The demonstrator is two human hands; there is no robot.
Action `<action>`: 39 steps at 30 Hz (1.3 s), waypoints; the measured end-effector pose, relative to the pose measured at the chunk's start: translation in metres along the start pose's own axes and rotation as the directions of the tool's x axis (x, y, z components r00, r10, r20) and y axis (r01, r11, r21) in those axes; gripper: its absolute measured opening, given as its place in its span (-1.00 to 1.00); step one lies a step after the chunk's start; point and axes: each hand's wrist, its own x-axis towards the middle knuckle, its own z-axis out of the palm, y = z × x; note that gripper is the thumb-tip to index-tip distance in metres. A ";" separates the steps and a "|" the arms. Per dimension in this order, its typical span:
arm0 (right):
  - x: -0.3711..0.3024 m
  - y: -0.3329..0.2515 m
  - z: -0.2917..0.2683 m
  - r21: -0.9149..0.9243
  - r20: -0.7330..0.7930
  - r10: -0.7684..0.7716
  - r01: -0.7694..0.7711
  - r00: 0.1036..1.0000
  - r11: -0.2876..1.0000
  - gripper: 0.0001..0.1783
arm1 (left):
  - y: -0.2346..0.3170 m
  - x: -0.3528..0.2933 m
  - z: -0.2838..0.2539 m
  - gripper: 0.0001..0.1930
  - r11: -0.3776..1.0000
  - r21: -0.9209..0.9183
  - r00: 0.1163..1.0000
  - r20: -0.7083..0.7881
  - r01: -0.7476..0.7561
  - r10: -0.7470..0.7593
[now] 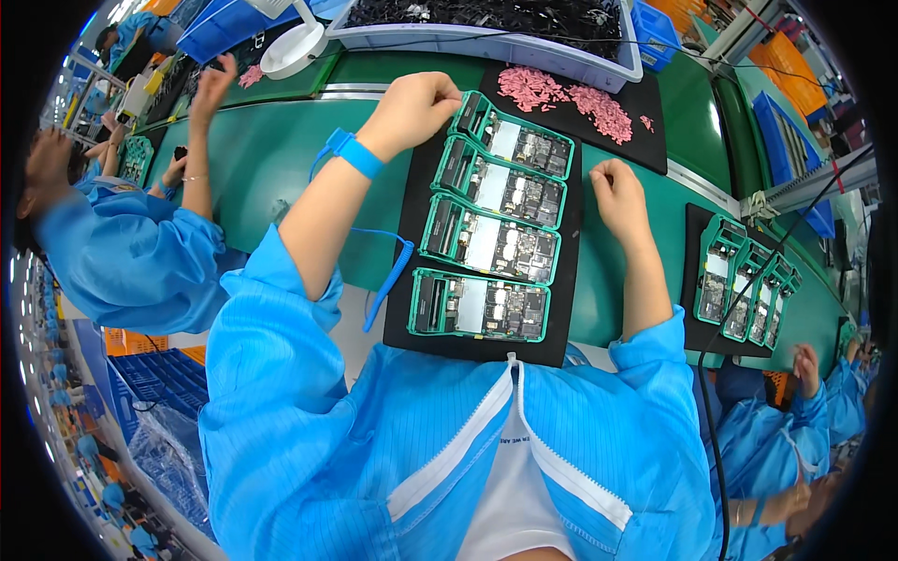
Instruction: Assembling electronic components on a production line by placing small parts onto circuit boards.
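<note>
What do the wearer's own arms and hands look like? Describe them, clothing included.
Both the left hand and right hand are ungloved. The bright blue, finely striped left sleeve and right sleeve leave the forearms bare. A blue wristband circles the left wrist; a blue cord, coiled in part, appears to belong to it.

1. Factory floor for electronics assembly, indicated by a long green bench (281,154).
2. Green-framed circuit boards (519,248) in a row, near heaped pink pieces (599,110) and a bin (571,69) of small black parts (486,11).
3. Co-workers (131,252) in matching blue smocks (762,439); blue wrist strap (358,154) and coiled cord (391,278).
</note>
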 end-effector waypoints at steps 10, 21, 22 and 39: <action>0.029 -0.018 0.006 0.313 0.162 0.397 -0.429 0.903 0.847 -0.84 | -0.088 -0.060 0.052 -0.84 0.703 -0.685 0.822 -0.281 0.190 -0.496; 0.034 0.000 0.029 0.553 -0.003 0.246 -0.204 0.969 0.808 -0.88 | -0.087 -0.058 0.059 -0.85 0.826 -0.548 0.859 -0.352 0.133 -0.372; 0.034 0.001 0.031 0.544 0.002 0.243 -0.205 0.970 0.813 -0.89 | -0.086 -0.057 0.058 -0.85 0.825 -0.550 0.861 -0.352 0.127 -0.368; -0.080 -0.016 0.015 0.234 -0.707 0.232 -0.088 0.668 0.968 -0.88 | -0.187 -0.100 0.024 -0.86 0.815 -0.553 0.902 -0.243 0.173 -0.357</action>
